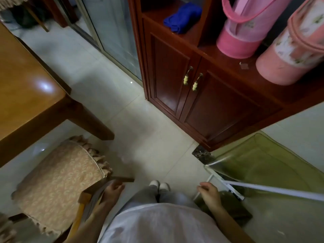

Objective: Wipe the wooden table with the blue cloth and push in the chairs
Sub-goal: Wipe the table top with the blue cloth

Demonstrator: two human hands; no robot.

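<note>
From above the person's shoulders, the wooden table fills the left side. The chair, in a frilled peach cover, stands just off the table's near corner, not tucked under. The left hand curls round the chair's back rail, though it is blurred. The right hand hangs on the far side of the body from the table, fingers loosely bent and holding nothing. Well right of the table, the blue cloth lies bunched on an open shelf of the red-brown cabinet.
</note>
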